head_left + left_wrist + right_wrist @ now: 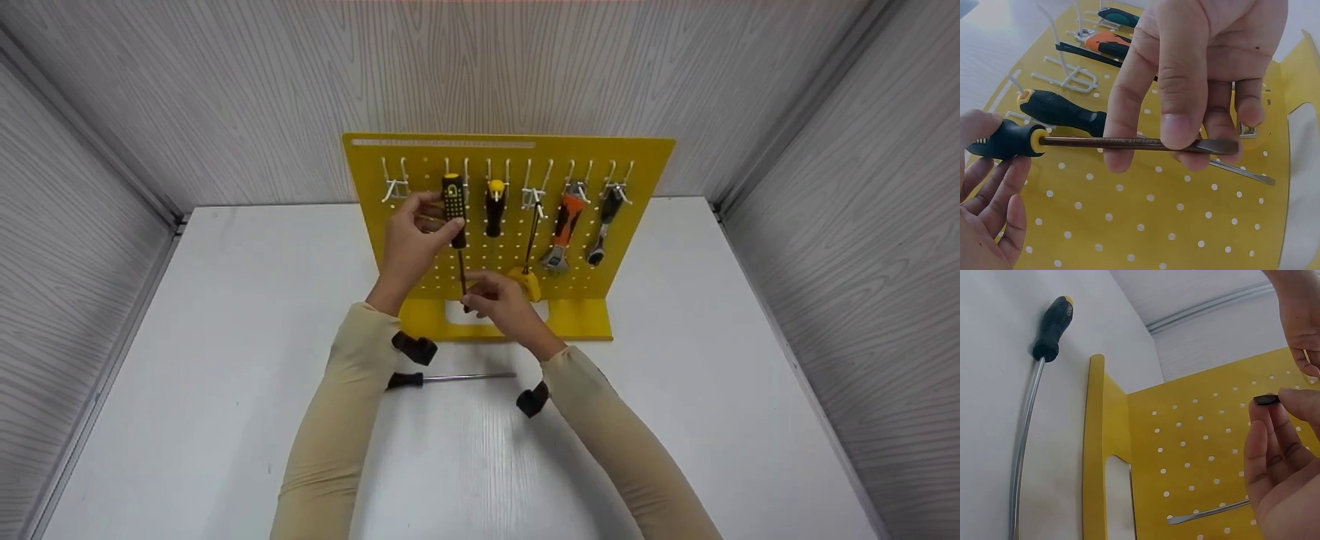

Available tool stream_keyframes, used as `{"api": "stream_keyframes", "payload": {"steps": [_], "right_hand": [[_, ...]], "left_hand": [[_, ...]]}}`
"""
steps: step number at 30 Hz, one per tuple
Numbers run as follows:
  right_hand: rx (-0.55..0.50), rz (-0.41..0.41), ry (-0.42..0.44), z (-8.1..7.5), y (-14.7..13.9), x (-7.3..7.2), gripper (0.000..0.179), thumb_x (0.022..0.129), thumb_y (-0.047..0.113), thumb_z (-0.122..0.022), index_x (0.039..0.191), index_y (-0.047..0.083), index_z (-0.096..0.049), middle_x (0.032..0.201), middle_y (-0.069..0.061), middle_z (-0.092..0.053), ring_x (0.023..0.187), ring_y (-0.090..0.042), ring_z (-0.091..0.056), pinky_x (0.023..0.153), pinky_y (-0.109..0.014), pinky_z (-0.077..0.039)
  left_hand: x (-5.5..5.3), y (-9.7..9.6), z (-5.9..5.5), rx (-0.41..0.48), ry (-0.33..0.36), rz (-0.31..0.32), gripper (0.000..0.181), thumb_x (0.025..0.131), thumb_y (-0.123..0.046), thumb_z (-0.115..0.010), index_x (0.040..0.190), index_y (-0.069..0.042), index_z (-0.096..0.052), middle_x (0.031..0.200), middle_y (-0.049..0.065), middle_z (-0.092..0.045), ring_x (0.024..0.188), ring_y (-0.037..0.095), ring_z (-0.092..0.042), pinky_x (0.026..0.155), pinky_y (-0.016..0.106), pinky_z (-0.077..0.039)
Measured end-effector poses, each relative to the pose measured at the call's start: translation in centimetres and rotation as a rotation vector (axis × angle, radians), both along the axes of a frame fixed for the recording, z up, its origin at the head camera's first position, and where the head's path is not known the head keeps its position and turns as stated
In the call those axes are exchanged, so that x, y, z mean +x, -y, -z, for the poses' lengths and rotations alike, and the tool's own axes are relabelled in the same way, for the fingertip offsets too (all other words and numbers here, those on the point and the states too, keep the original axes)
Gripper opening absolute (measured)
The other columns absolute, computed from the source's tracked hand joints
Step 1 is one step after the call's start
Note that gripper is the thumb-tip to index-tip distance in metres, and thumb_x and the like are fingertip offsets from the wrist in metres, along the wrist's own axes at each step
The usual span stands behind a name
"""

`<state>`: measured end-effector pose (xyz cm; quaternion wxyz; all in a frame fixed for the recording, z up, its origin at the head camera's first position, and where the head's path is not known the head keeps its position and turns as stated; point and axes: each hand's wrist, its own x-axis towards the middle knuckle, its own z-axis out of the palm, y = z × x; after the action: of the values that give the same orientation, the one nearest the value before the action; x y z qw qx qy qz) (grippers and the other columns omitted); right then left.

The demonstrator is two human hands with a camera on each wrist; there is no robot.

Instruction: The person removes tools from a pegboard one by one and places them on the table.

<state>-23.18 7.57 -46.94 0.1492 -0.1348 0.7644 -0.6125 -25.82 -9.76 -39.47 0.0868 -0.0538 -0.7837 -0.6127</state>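
Observation:
A flat-blade screwdriver (454, 199) with a black-and-yellow handle stands handle-up in front of the yellow pegboard (360, 172). My left hand (412, 236) holds its handle between thumb and fingers. Near the tip, my right hand (502, 300) pinches the dark shaft (1129, 143) between thumb and forefinger; the flat tip (1265, 400) pokes out past the fingers in the right wrist view. Just right of it, a second black-and-yellow screwdriver (495, 210) hangs on the board. Another long screwdriver (457, 377) lies on the white table below the hands, its handle end partly hidden by the left sleeve.
On the board's right side hang an orange-and-black adjustable wrench (568, 225) and a dark-handled wrench (606, 225). A yellow tool (527, 283) with a thin black strip hangs beside them. At far left is a white double hook (395, 187). Wood-grain walls (480, 75) surround the table (247, 300).

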Motion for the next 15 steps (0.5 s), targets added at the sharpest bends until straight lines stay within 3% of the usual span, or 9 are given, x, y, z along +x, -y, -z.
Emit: {"api": "stream_keyframes", "payload": {"steps": [11, 15], "right_hand": [[0.001, -0.023, -0.054, -0.4, -0.4, 0.6, 0.030, 0.094, 0.011, -0.060, 0.124, 0.011, -0.063, 0.100, -0.011, -0.067, 0.091, -0.033, -0.064, 0.081, -0.036, -0.055], [0.014, -0.039, -0.077, -0.4, -0.6, 0.9, 0.032, 0.094, 0.010, -0.060, 0.126, 0.008, -0.061, 0.098, -0.013, -0.067, 0.084, -0.022, -0.065, 0.076, -0.030, -0.054]], "left_hand": [[0.9, 0.1, -0.9, -0.020, -0.036, 0.032, 0.047, 0.085, -0.024, -0.074, 0.124, -0.007, -0.054, 0.108, 0.012, -0.064, 0.087, 0.019, -0.064, 0.075, 0.025, -0.055], [1.3, 0.3, -1.0, -0.020, -0.036, 0.044, 0.046, 0.085, -0.022, -0.074, 0.123, -0.007, -0.054, 0.107, 0.012, -0.064, 0.082, 0.018, -0.063, 0.072, 0.022, -0.054]]}}
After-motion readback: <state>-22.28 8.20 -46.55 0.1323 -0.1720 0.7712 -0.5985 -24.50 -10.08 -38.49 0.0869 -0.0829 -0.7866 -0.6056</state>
